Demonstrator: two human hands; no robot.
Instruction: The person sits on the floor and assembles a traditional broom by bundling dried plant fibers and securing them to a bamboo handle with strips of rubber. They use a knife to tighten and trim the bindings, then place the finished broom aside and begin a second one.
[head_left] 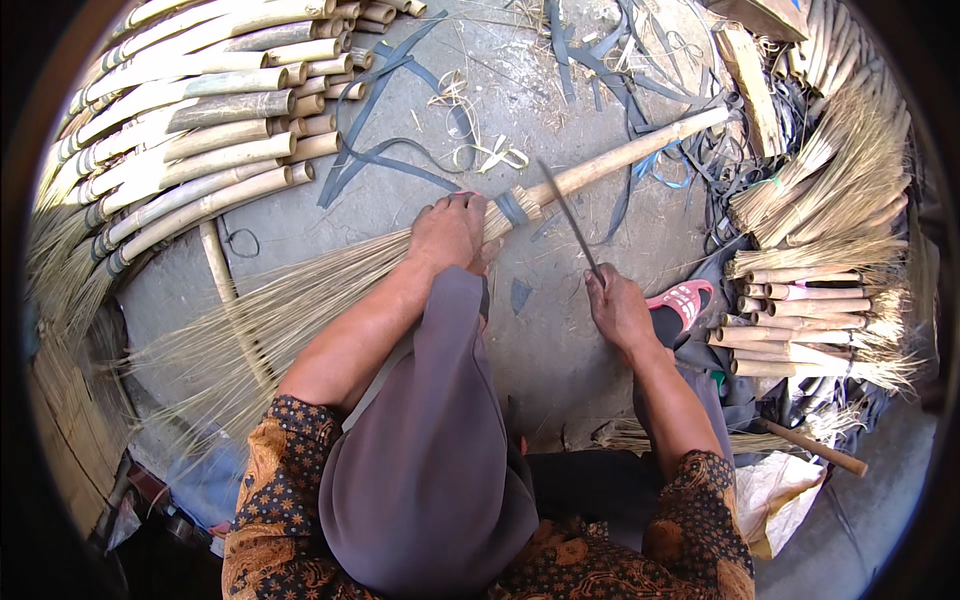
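Note:
A straw broom (330, 280) lies slantwise before me, its loose bristle tips spread to the left. Its bamboo handle (640, 153) runs up to the right. Dark rubber banding (512, 208) circles the neck, where cut straw ends ring the handle. My left hand (449, 234) is closed over the bristles just left of this band; its thumb is partly hidden. In my right hand (620, 312) is a knife (567, 215) with a long, thin dark blade. The blade points up and left, its tip near the handle by the neck; whether they touch I cannot tell.
Finished-looking brooms with bamboo handles (230, 110) are stacked at the far left. Dark rubber strips (400, 160) litter the concrete floor. Loose straw bundles (820, 180) and short-handled bundles (800, 320) lie at the right. A pink sandal (684, 298) shows beside my right hand. A bamboo pole (230, 290) lies beneath the bristles.

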